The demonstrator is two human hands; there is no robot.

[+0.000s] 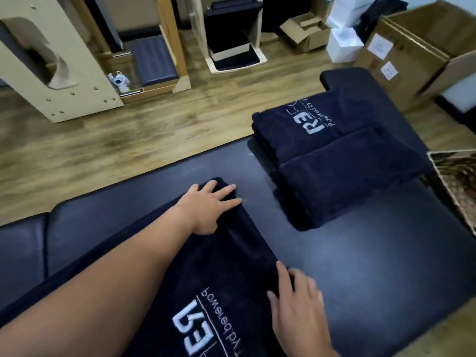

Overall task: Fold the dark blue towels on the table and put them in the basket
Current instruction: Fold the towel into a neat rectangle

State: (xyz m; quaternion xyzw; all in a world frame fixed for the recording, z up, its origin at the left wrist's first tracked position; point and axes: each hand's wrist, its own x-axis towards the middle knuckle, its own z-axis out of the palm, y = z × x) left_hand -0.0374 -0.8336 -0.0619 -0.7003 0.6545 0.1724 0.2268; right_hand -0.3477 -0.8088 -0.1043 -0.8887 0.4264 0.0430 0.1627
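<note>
Left hand (208,204) flat on the far corner of the dark blue towel (206,266), fingers (226,190) straight and spread, pressing the cloth to the black padded tabletop (360,253). Towel lying lengthwise toward the viewer, white stitched logo (195,328) face up near the bottom edge, right border already turned into a long straight fold. Right hand (296,300) at that fold nearer the viewer, fingers slightly curled and blurred; holding the edge or only smoothing it, hard to tell. Judged mid-fold: this towel narrowed once, probably needing further folds before going anywhere. Further right, a stack of dark blue towels (334,161) on the tabletop, well apart from the hands, the top one bearing the same logo; folded, but whether finished or waiting for another fold, unclear. At the far right edge, a woven basket (456,181), only a corner of the rim in view, contents hidden. No towel visibly inside, so the putting-away step seemingly untouched. Number of towels in the stack not countable. Near end of the worked towel cut off by the frame.
</note>
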